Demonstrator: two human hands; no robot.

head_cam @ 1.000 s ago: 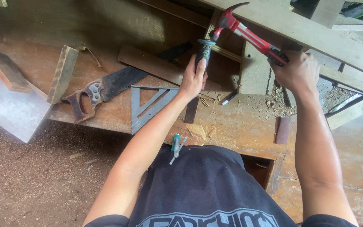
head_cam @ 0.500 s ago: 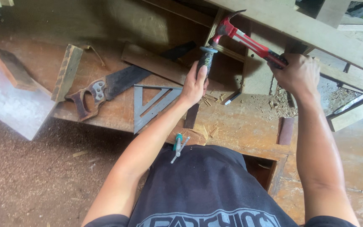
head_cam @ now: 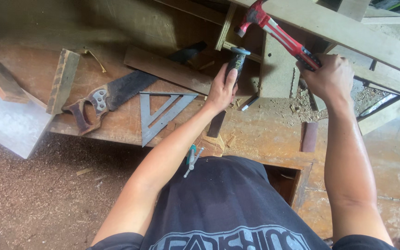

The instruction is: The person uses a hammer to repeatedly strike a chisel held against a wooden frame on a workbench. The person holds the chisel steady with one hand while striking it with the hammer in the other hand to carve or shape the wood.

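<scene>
Both hands are busy at the far edge of the tabletop (head_cam: 274, 134), well apart from each other. Compared with the frames a second and half a second back, the red hammer (head_cam: 278, 33) stands much as it did, raised and not yet down on the chisel's cap; the main change is that the view has drawn closer, so the stroke looks poised rather than landed.

Largest first: a pale plank (head_cam: 348, 32) runs slantwise across the top right, with a dark board (head_cam: 172, 69) lying flat on the wood below it. A handsaw (head_cam: 112, 95) lies at left, blade pointing up and right, its brown handle toward the near edge. Just right of it rests a metal triangular square (head_cam: 160, 113).

The right hand (head_cam: 332, 78) is clamped round the hammer's dark grip. The hammer's long axis slants from that hand up and left, head at the top, hanging above and just right of the chisel (head_cam: 234, 65).

The left hand (head_cam: 221, 88) is wrapped round the chisel's dark handle. Its long axis runs nearly straight away from the person, capped end farthest; the blade is hidden under the hand. A small marker (head_cam: 250, 103) lies just right of that hand, among wood chips (head_cam: 297, 104).
</scene>
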